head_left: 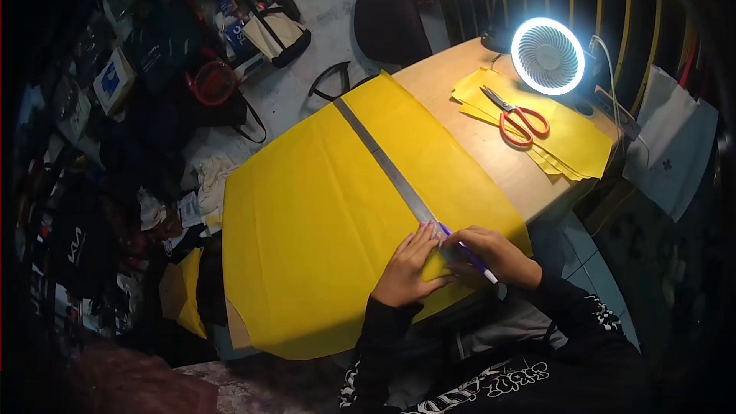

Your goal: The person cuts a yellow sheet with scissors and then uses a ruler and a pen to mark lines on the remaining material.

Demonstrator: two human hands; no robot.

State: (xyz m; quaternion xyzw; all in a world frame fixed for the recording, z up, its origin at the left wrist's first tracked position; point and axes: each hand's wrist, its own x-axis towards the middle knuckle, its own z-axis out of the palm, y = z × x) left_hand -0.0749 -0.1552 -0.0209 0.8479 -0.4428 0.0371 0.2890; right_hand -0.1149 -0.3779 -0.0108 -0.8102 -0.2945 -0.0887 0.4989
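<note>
A large yellow sheet [299, 230] covers most of the table, and a long metal ruler [383, 157] lies across it. My left hand [410, 264] is flat on the near end of the ruler, fingers stretched out and pressing it against the sheet. In my right hand [494, 253] is a purple pen with a white end [477, 262]. Its tip points at the ruler's edge, close by my left fingertips. Both hands are near the sheet's front edge.
Scissors with red handles [517, 124] rest on a stack of yellow pieces [586, 146] on the wooden table [429, 80]. A lit ring-shaped fan [547, 56] stands behind them. A dark chair [391, 24] is beyond the table; bags and clutter fill the floor at left.
</note>
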